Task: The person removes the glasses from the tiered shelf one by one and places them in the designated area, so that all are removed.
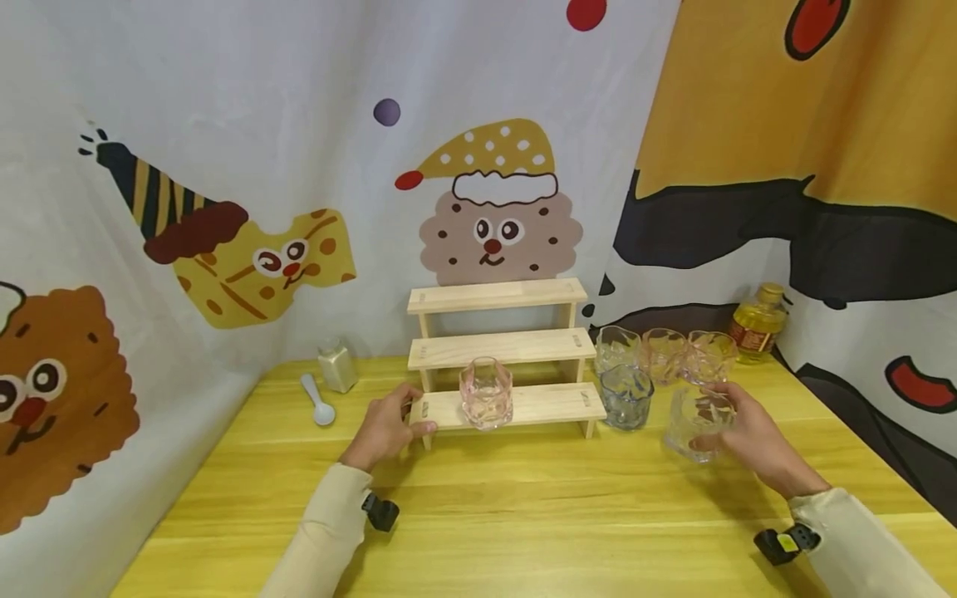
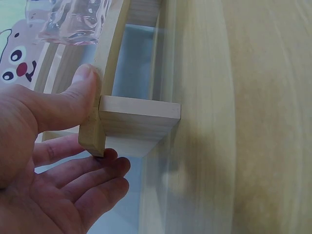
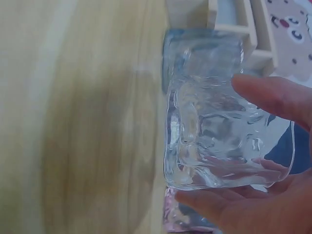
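Observation:
A three-step wooden rack (image 1: 549,404) stands at the middle back of the table, a pink glass (image 1: 486,394) on its lowest step. My left hand (image 1: 383,430) holds the left end of that step; in the left wrist view the thumb (image 2: 84,90) lies on top of the board (image 2: 109,58) and the fingers are beside and under its end. To the right of the rack, my right hand (image 1: 757,440) grips a clear glass (image 3: 219,136) with thumb and fingers on opposite sides. A blue-grey glass (image 1: 626,400) stands between that glass and the rack.
Behind the blue-grey glass are another clear glass (image 1: 617,347) and two pink glasses, one (image 1: 664,353) left of the other (image 1: 710,359). A yellow oil bottle (image 1: 757,324) stands at the back right. Left of the rack are a small jar (image 1: 338,368) and a grey spoon (image 1: 321,410).

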Available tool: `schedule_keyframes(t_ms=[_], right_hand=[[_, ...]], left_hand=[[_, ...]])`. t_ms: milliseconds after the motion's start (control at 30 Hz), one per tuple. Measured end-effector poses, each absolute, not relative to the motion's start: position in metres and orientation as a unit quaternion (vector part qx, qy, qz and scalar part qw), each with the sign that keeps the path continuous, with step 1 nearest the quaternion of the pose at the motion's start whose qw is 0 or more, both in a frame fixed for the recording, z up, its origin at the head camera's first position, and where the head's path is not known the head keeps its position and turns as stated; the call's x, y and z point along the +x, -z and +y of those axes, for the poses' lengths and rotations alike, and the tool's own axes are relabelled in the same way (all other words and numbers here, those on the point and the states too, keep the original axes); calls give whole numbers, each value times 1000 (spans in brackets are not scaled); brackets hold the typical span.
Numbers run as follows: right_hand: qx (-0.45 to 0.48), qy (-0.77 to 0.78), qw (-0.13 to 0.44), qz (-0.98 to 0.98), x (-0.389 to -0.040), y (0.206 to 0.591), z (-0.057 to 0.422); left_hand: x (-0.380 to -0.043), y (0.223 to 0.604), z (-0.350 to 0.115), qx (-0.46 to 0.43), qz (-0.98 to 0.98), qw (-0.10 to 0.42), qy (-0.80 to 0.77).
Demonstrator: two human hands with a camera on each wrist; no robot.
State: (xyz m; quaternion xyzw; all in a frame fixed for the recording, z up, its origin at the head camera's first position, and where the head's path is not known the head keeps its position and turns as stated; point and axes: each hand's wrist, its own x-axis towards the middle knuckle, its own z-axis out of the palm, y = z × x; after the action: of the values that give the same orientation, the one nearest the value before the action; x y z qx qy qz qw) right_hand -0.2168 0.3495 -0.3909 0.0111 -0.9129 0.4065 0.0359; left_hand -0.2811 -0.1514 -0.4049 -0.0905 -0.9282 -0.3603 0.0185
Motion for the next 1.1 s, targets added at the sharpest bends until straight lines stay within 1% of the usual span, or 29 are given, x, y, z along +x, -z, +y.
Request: schedule_keyframes(t_ms=[300,500,767,1100], right_hand=[[0,-432,30,-901,-244,396,356],[-3,-441,24,-897,-256,398,353],[-11,-450,9,-893,-265,401,350],[-7,-460,11,-888,-274,403,348]], left_hand=[[-280,400,-153,-100,-929,28,354],[-281,402,-153,-100,-929,21,356],[-281,407,-152,-93,-927,19,362],[-282,406,-152,-97,-927,23,362]])
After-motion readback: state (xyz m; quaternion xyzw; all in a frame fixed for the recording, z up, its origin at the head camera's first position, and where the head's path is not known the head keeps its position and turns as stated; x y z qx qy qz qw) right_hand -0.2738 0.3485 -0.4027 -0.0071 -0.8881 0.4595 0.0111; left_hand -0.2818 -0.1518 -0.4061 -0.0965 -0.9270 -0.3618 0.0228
